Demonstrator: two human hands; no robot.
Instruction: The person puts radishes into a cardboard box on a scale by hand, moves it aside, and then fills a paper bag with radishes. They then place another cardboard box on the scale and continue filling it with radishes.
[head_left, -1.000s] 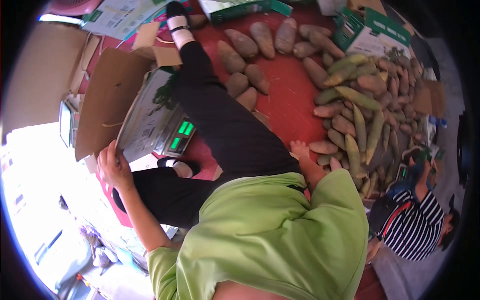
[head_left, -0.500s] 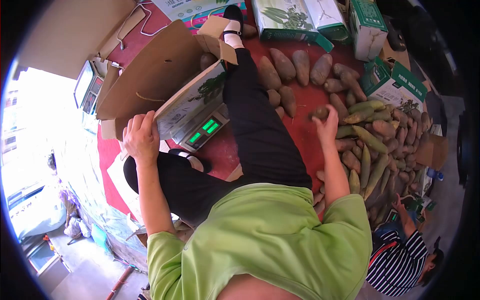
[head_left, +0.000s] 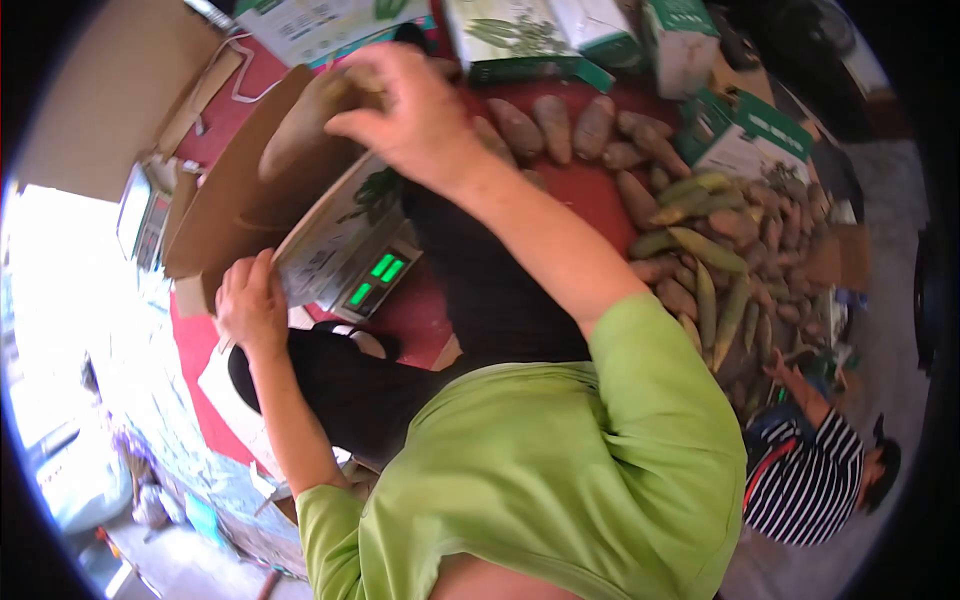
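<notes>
My left hand (head_left: 250, 300) is closed on the near left edge of an open cardboard box (head_left: 335, 235) with a printed side. The box is tilted on a scale (head_left: 372, 285) with lit green digits. Over the box's far end, my right hand (head_left: 410, 120) holds a brownish sweet potato (head_left: 352, 88), blurred and partly hidden by the fingers. The inside of the box is mostly hidden by its raised flap and my right hand. Several large sweet potatoes (head_left: 553, 128) lie on the red floor covering to the right.
A heap of sweet potatoes (head_left: 735, 228) lies to the right, with long green-yellow produce (head_left: 707, 300) on it. Printed cartons (head_left: 515, 35) stand at the back, and an open green carton (head_left: 755, 140) is behind the heap. Another person in a striped shirt (head_left: 805, 480) is at lower right.
My right hand has swung from the sweet potatoes on the right, up and left to above the box, carrying one. My left hand still grips the box edge. The view has shifted slightly.
</notes>
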